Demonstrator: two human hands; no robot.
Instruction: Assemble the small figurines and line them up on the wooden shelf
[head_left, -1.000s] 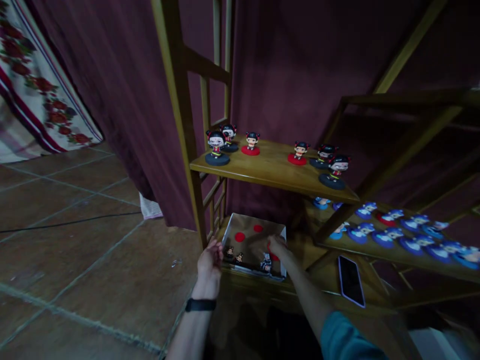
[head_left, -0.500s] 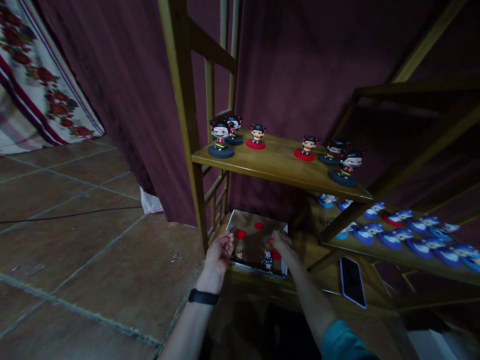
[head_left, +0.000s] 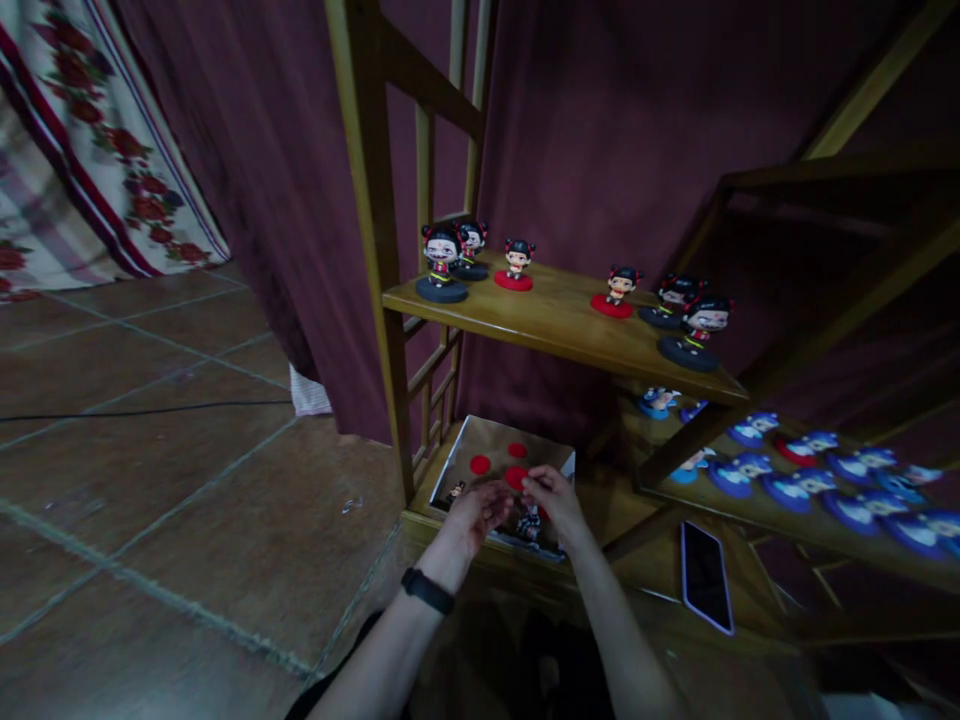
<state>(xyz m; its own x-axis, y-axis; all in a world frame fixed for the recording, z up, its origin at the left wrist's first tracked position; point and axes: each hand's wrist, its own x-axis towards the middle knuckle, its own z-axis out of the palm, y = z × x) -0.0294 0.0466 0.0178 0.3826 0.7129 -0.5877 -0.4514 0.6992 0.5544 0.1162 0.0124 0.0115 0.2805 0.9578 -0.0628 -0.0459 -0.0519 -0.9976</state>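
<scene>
Over a shallow open box [head_left: 487, 432] on the low shelf, my right hand [head_left: 555, 500] pinches a red round base [head_left: 516, 477] between thumb and fingers. Close beside it, my left hand [head_left: 480, 512] is half closed, its fingers curled together; what they hold, if anything, I cannot make out. Two more red discs, a left one [head_left: 480, 465] and a back one [head_left: 517, 451], lie in the box. A small figurine [head_left: 455, 491] shows left of my left hand. Another figurine, blue and white [head_left: 529, 524], lies at the front, partly hidden below my hands.
Above the box, a wooden shelf [head_left: 555, 325] carries several black-haired figurines on red or dark bases. Rows of blue figurines [head_left: 799, 485] stand on the shelf to the right. A phone [head_left: 705, 577] lies right of the box. A wooden post [head_left: 367, 250] rises at left.
My right hand has moved left from the box's right side and now holds up a red base. My left hand has moved right, in over the box, towards it.
</scene>
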